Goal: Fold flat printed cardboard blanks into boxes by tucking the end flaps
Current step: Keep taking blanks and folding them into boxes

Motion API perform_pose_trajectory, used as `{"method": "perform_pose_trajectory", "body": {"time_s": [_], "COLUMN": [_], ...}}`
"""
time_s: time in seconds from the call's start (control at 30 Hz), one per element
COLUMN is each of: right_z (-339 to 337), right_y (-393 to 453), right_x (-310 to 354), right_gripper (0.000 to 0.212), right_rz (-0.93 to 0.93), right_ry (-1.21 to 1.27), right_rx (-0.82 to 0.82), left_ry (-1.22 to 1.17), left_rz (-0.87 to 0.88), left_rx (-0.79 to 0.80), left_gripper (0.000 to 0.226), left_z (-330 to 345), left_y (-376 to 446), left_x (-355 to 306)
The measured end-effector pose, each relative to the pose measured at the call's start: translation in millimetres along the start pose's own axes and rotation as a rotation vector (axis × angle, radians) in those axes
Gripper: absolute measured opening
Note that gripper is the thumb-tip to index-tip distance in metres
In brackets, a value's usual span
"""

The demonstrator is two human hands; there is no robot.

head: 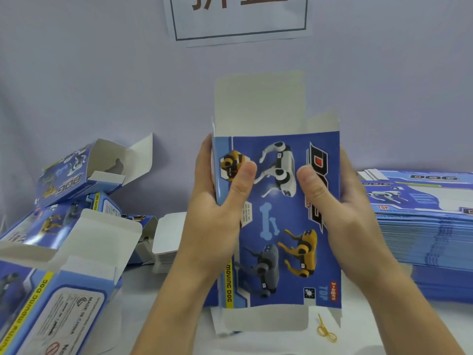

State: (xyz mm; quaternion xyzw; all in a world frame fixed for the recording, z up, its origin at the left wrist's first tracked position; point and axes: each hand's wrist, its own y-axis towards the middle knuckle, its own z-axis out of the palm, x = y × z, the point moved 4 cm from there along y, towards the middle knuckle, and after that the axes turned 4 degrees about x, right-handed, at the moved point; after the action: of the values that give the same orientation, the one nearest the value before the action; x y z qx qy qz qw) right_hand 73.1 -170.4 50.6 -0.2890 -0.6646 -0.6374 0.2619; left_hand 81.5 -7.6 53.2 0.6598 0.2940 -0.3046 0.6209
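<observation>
I hold a blue printed cardboard blank (279,221) with robot-dog pictures upright in front of me, squared into a sleeve. Its white top flaps (258,103) stand open above and the bottom flaps (263,320) hang open near the table. My left hand (217,201) grips the left edge with the thumb on the printed front. My right hand (343,201) grips the right edge, thumb also on the front.
A tall stack of flat blue blanks (425,226) lies at the right. Several folded boxes with open flaps (76,175) pile up at the left, one close at the lower left (51,303). A yellow rubber band (326,331) lies on the white table. A paper sign (238,16) hangs on the wall.
</observation>
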Motion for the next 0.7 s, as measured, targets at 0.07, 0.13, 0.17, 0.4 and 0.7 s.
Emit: {"method": "perform_pose_trajectory", "body": {"time_s": [0.07, 0.13, 0.17, 0.4, 0.7], "right_z": [1, -1, -2, 13, 9], "right_y": [0, 0, 1, 1, 3], "right_x": [4, 6, 5, 2, -3], "right_gripper": [0.054, 0.053, 0.052, 0.056, 0.059], "right_rz": [-0.025, -0.01, 0.002, 0.006, 0.099], "right_ry": [-0.053, -0.075, -0.062, 0.04, 0.056], "right_rx": [0.04, 0.074, 0.075, 0.07, 0.086], "left_ry": [0.0, -0.001, 0.0, -0.032, 0.071], "left_rz": [-0.001, -0.01, -0.018, 0.047, 0.152], "left_rx": [0.006, 0.047, 0.073, -0.121, -0.114], "left_gripper": [0.075, 0.072, 0.07, 0.047, 0.036], "left_z": [-2, -4, -5, -6, -7], "left_y": [0, 0, 0, 0, 1], "left_x": [0, 0, 1, -3, -8]}}
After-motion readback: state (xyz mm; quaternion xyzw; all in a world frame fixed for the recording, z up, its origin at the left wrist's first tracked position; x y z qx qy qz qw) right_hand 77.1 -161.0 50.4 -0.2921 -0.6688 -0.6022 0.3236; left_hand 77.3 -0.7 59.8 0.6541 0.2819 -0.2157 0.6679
